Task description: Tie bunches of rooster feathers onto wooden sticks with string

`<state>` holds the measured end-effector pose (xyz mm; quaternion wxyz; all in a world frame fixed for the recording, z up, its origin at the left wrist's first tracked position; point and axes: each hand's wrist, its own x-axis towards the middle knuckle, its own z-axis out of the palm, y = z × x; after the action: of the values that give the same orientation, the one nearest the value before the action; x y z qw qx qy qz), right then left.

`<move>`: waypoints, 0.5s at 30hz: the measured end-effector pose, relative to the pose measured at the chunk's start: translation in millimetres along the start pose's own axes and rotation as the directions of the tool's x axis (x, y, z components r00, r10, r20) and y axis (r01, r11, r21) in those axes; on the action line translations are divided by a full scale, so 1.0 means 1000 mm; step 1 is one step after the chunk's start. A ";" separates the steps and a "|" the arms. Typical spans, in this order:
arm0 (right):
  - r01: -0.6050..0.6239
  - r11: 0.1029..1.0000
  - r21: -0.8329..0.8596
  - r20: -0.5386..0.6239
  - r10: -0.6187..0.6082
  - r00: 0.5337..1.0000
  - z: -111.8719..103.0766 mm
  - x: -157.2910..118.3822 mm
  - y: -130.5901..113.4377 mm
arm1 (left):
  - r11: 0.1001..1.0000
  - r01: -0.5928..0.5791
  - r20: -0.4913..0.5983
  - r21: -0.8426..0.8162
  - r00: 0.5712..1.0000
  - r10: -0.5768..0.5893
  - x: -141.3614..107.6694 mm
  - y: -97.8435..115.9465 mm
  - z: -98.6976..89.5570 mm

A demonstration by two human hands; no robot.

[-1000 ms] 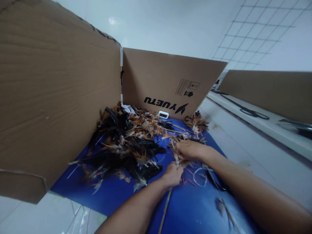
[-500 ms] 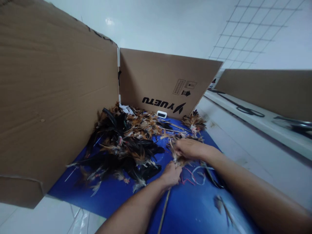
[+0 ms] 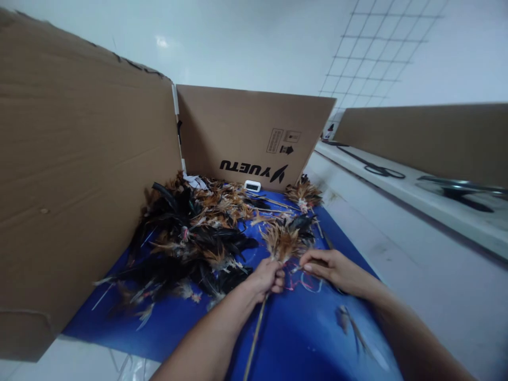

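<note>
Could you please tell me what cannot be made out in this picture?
Stick, head view: near end cut off by bottom edge, part hidden by left hand.
White device, head view: too small to read.
Right hand, head view: blur hides what, if anything, it pinches.

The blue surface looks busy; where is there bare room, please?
Bare patches lie between the stick and loose feather, and between the feather pile and left forearm. It is crowded along the far side and around the left hand and right hand.

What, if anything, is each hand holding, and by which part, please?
The left hand grips the stick just below its feathers; whether the right hand holds anything is unclear.
</note>
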<state>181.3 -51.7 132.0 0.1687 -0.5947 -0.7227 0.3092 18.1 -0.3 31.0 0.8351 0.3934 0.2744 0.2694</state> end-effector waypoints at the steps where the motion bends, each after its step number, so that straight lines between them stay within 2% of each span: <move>1: 0.015 1.000 0.004 -0.019 -0.015 1.000 0.004 -0.001 0.002 | 1.000 0.009 0.016 -0.014 1.000 -0.009 0.000 0.000 0.000; 4: 0.082 0.996 -0.032 -0.100 -0.085 0.991 0.014 -0.001 0.005 | 0.998 0.034 0.053 -0.045 0.998 -0.031 -0.001 0.002 0.001; 9: 0.193 0.967 -0.168 -0.226 -0.228 0.947 0.026 0.005 0.017 | 0.995 0.084 0.097 -0.061 0.992 -0.078 -0.003 0.004 0.003; 15: 0.205 0.951 -0.232 -0.296 -0.269 0.916 0.033 0.010 0.031 | 0.982 0.144 0.145 -0.121 0.981 -0.126 0.002 -0.002 -0.002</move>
<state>181.6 -47.0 85.8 0.2620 -0.5587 -0.7789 0.1117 18.3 1.3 27.9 0.8923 0.3355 0.2245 0.2019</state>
